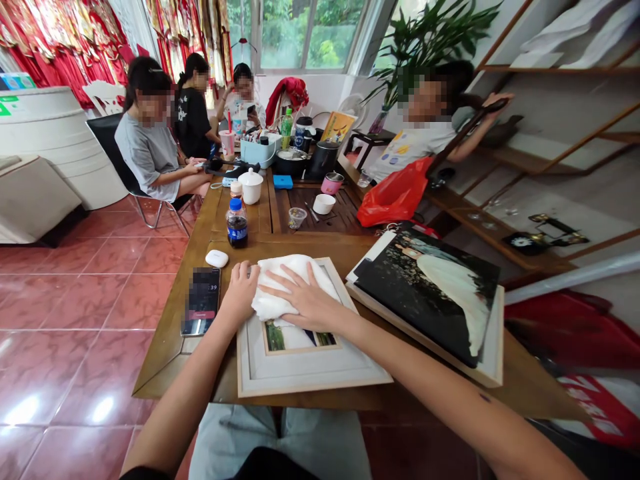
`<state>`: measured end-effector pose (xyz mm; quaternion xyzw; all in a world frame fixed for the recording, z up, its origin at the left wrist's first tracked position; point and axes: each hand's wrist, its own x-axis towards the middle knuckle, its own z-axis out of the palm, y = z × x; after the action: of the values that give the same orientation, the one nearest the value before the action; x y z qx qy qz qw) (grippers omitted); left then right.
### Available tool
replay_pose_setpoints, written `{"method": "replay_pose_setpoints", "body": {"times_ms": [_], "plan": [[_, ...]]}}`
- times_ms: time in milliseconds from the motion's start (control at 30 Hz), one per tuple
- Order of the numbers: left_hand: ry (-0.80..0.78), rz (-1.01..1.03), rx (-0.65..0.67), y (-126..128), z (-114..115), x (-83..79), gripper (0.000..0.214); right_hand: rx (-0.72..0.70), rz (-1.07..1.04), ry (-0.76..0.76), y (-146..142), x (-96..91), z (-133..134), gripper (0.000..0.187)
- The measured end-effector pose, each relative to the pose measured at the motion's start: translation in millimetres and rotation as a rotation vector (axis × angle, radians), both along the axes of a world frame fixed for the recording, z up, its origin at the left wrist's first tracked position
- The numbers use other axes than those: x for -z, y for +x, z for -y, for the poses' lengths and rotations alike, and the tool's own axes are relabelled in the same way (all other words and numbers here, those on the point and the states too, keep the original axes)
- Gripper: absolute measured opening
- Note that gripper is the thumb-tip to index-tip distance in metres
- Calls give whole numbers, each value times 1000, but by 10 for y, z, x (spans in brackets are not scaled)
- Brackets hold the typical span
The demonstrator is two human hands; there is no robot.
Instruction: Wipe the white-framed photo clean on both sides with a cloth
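Note:
A light wooden picture frame (314, 385) with a wide white mat lies flat at the table's near edge. Inside the mat a small photo (277, 338) is partly visible. A folded white cloth (300, 265) covers the upper part of the frame. My right hand (306, 297) lies flat on this cloth with the fingers spread. At the frame's upper left edge, beside the cloth, my left hand (241, 295) has its fingers bent around the edge; their tips are partly hidden.
Left of the frame lie a phone (201, 301) and a white earbud case (217, 258). A cola bottle (237, 223) and a lidded white cup (251, 185) stand beyond. Stacked large photo prints (430, 287) occupy the right. A person beyond them is beside a red bag (395, 197); several others sit farther back.

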<state>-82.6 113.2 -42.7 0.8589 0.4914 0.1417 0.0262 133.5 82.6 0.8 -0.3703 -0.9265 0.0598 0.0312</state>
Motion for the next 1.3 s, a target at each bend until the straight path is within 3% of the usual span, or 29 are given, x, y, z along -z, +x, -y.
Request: {"method": "replay_pose_setpoints", "body": {"times_ms": [133, 300, 467, 667, 800, 1067, 1200, 1300], "plan": [[60, -43, -16, 11, 14, -16, 40, 26, 29, 16, 20, -16, -11, 69], [65, -28, -103, 30, 19, 8, 46, 117, 81, 50, 255, -54, 24, 63], [67, -11, -106, 28, 3, 46, 46, 186, 108, 77, 413, -118, 55, 58], [49, 4, -121, 32, 8, 31, 46, 207, 49, -25, 480, -173, 107, 55], [30, 50, -141, 42, 22, 13, 47, 183, -24, -94, 574, -180, 354, 53], [50, 45, -151, 53, 21, 23, 47, 167, -73, -131, 724, -137, 1150, 59], [51, 60, -151, 63, 14, 23, 46, 178, -64, -178, 689, -109, 1289, 61], [41, 71, -159, 71, 14, 20, 46, 159, -59, -251, 506, -128, 1281, 61]]}}
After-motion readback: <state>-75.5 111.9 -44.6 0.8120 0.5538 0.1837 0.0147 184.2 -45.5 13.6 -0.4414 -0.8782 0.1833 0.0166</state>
